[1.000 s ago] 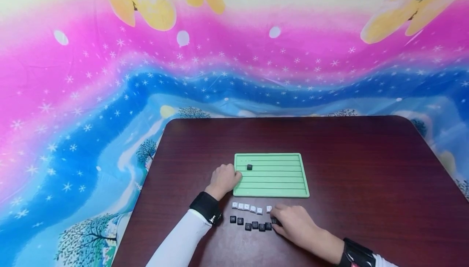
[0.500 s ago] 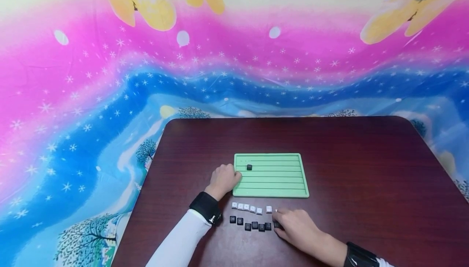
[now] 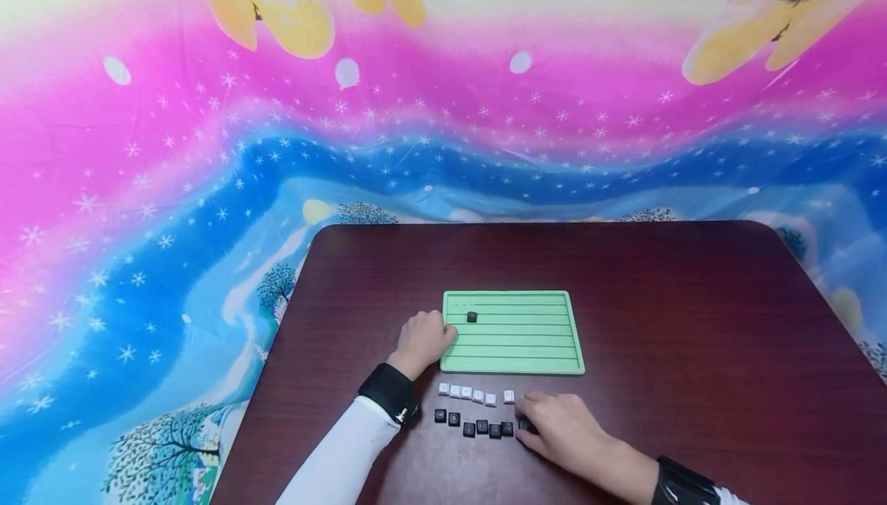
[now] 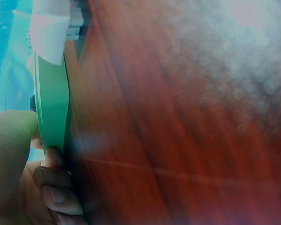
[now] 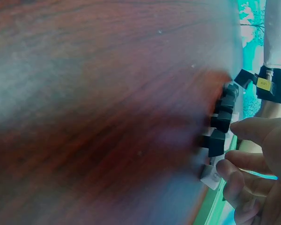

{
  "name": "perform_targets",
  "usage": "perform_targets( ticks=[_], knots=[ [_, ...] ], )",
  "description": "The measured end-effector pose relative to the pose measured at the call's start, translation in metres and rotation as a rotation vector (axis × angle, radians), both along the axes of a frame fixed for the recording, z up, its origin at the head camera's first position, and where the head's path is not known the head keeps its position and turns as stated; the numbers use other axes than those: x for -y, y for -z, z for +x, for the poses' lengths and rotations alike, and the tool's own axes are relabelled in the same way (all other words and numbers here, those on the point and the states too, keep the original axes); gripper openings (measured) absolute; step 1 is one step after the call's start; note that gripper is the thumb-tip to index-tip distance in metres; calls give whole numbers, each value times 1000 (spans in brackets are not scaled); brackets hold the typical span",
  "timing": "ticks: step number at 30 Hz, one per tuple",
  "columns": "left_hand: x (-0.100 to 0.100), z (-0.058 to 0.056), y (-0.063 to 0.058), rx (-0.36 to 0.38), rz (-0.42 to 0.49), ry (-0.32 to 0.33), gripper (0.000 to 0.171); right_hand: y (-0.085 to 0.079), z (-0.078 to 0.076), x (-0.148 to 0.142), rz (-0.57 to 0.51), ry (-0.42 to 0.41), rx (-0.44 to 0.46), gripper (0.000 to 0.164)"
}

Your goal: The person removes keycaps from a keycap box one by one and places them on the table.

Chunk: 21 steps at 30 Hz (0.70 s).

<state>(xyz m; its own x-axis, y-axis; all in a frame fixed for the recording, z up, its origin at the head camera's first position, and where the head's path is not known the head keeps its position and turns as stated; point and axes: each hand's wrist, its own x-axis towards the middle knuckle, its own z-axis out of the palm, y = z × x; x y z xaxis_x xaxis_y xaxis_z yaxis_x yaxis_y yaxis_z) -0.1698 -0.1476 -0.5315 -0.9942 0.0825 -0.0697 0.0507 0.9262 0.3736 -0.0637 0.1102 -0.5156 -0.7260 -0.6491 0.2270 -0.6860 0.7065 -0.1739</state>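
Note:
My left hand [image 3: 423, 342] grips the left edge of a light green tray [image 3: 513, 339] with grooved lines. In the left wrist view its thumb lies over the rim of the tray and the fingers curl at the underside. One black keycap [image 3: 472, 317] sits on the tray at the upper left. Below the tray, my right hand [image 3: 564, 428] pinches a black keycap [image 5: 216, 143] between thumb and index finger at the right end of a row. A white keycap [image 5: 210, 177] lies close by that index finger. The right hand's fingers partly hide the pinched cap in the head view.
Several white keycaps [image 3: 466, 392] form a row in front of the tray, one white cap [image 3: 509, 396] set apart to the right. An uneven row of black keycaps [image 3: 482, 426] lies nearer. A dark red-brown table [image 3: 679, 320] carries everything; a printed cloth [image 3: 443, 105] hangs behind.
My right hand has shifted slightly right and nearer, along with the black keycap at its fingertips, uncovering the set-apart white cap. The left hand and tray stay put.

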Motion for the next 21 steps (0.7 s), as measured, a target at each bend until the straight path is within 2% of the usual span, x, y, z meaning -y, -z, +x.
perform_targets(
  ticks=[12, 21],
  knots=[
    [0, 0, 1, 0, -8, -1, 38, -7, -13, 8, -74, 11, -30, 21],
    [0, 0, 1, -2, -13, -9, 37, -10, -25, 17, -50, 45, 31, 18]
  ],
)
